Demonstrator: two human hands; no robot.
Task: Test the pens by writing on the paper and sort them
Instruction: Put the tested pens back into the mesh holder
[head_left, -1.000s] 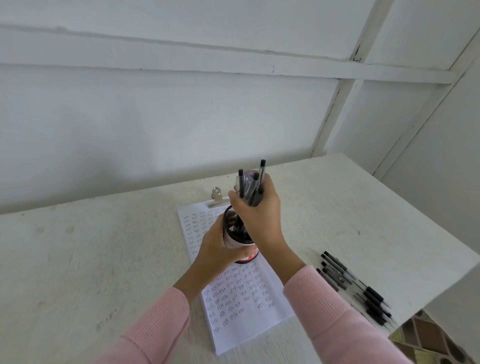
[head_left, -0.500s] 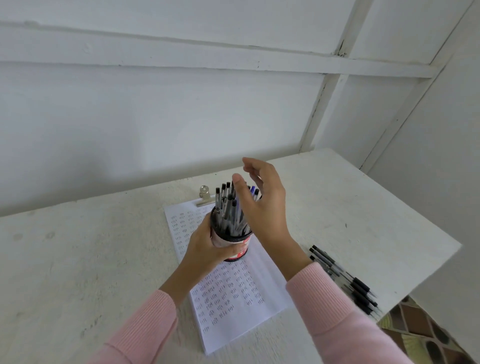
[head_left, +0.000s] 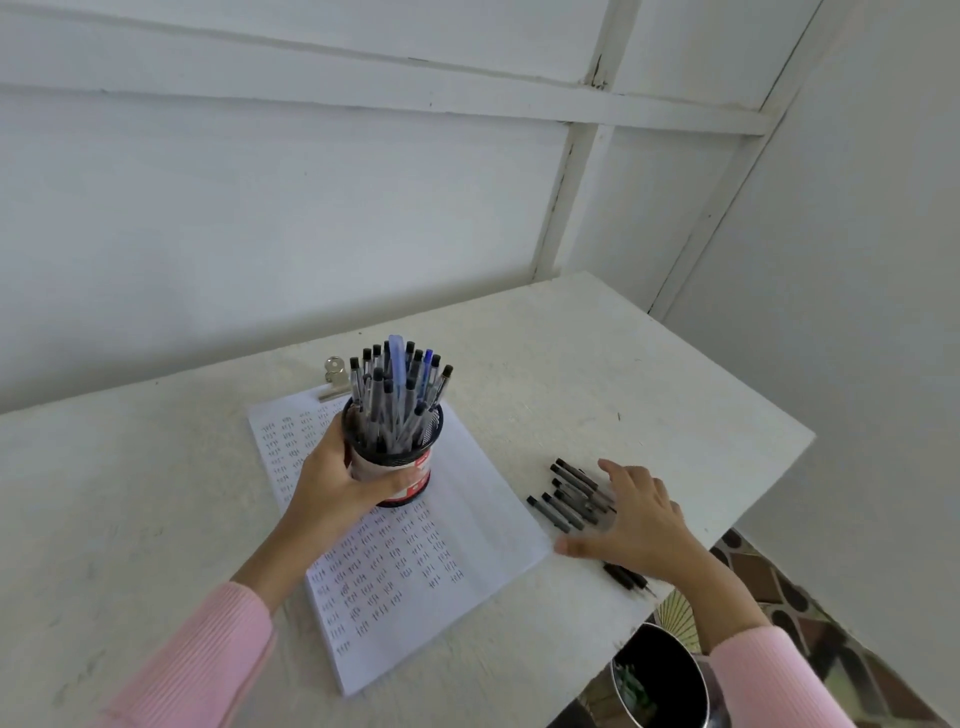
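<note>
Two hands are busy here. The left hand (head_left: 332, 483) is wrapped round the pen cup (head_left: 402, 475), with fingers and thumb curled tight on its side. The cup stands on the paper (head_left: 415, 561) in the middle of the desk (head_left: 623, 395). The right hand (head_left: 639, 519) is wide open, with its fingers spread and laid flat on the loose pens (head_left: 566, 499). These lie on the bare desk just to the right of the paper. The many pens in the cup (head_left: 397, 395) stand up straight with their ends at the top, leaning out a little like a bunch of flowers. The loose pens lie side by side, each one slanting from far-left to near-right, and a few thin ends poke out under the wrist near the desk edge. A second ago the right hand was up at the cup, holding a bunch of pens. Then it opened above them, and now it has come away to the right and down onto the loose pile. The left hand has kept its hold on the cup.
</note>
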